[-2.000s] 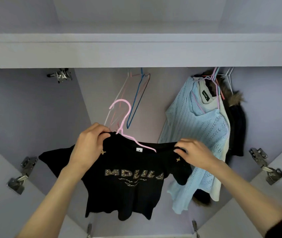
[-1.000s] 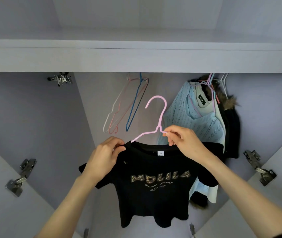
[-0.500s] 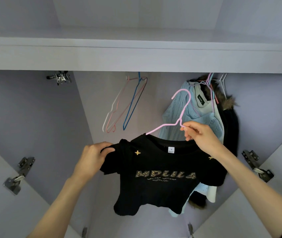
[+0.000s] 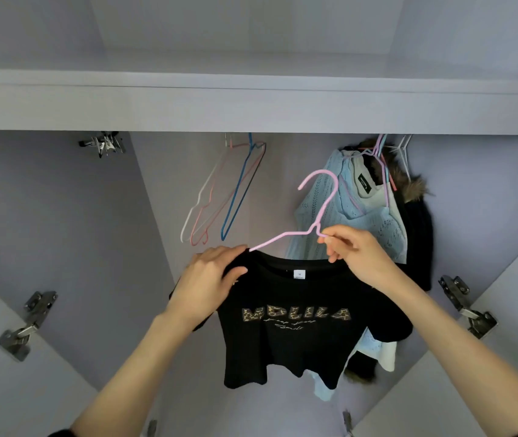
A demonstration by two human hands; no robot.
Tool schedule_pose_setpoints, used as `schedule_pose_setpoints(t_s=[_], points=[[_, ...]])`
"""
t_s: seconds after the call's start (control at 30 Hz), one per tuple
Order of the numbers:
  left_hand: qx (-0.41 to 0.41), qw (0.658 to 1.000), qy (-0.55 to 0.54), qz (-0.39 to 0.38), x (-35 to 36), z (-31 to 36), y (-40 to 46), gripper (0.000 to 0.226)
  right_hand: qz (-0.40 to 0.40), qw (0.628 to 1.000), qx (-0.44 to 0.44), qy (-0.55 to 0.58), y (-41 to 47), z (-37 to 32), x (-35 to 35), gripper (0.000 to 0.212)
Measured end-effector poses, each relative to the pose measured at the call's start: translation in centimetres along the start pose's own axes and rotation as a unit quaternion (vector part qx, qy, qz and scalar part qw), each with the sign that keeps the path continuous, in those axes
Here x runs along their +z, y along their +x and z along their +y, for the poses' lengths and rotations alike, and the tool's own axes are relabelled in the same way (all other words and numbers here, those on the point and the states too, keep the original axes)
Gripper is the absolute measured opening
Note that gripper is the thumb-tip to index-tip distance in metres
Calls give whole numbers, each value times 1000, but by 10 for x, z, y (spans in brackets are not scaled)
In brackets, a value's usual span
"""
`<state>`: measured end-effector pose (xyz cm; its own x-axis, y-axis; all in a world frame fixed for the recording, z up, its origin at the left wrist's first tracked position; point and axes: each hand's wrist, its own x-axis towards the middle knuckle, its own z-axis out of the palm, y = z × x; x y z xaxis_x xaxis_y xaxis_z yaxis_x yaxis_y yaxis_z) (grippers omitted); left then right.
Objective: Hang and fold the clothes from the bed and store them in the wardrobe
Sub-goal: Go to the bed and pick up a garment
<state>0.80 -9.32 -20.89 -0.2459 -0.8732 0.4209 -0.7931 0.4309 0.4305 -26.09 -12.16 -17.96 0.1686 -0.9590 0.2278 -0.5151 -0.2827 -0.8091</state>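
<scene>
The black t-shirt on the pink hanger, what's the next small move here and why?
Probably lift the pink hanger until its hook catches the rail behind the shelf edge, in the gap between the empty hangers and the light blue sweater. The right hand pinches the hanger's neck, the left hand grips the black t-shirt at the shoulder, and the hook hangs free.

I stand at an open home wardrobe; a shelf spans above; empty wire hangers and hung garments sit beneath; door hinges flank both sides.
</scene>
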Motion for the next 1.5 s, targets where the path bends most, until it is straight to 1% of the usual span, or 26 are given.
schedule_pose_setpoints(t_s=[0.13,0.23,0.3,0.4,0.47,0.5,0.6,0.67,0.73,0.8,0.87,0.9,1.0,1.07,1.13,1.27,1.37,1.5], points=[[-14,999,-46,4,12,16,11,19,-11,1000,0,17,-5,-3,-3,23],[-33,997,-64,-10,19,13,12,11,-56,998,23,-1,-10,2,-10,23],[-52,996,-63,-35,24,11,12,12,-79,995,59,10,-13,8,-13,20],[-57,994,-63,-69,28,9,11,27,-79,981,153,84,-15,23,-21,13],[-30,996,-44,-73,28,12,13,33,-81,964,223,117,-13,36,-27,9],[-7,998,-32,-61,26,17,15,34,-90,954,256,128,-11,42,-31,9],[99,995,10,19,17,37,26,34,-115,926,326,154,0,52,-38,10],[170,980,59,88,10,49,39,39,-128,909,347,193,11,51,-43,12],[217,958,120,147,1,60,53,47,-130,892,350,253,24,48,-49,15],[244,933,180,192,-8,69,67,60,-113,879,344,312,37,43,-54,21],[241,912,243,225,-15,76,80,76,-83,870,329,358,50,39,-59,25],[226,906,268,238,-18,79,86,82,-65,867,320,375,56,37,-61,26],[157,901,313,258,-26,81,103,89,-14,872,285,397,74,32,-65,30],[133,896,332,264,-30,77,110,92,17,880,260,397,87,27,-69,34],[136,890,345,265,-30,74,115,96,48,882,239,402,102,24,-72,39],[143,884,353,271,-26,68,118,103,95,870,207,437,131,24,-80,45],[150,879,356,279,-26,66,120,103,116,864,208,444,147,27,-81,47],[150,874,363,286,-25,64,122,103,126,869,214,429,157,34,-81,47]])
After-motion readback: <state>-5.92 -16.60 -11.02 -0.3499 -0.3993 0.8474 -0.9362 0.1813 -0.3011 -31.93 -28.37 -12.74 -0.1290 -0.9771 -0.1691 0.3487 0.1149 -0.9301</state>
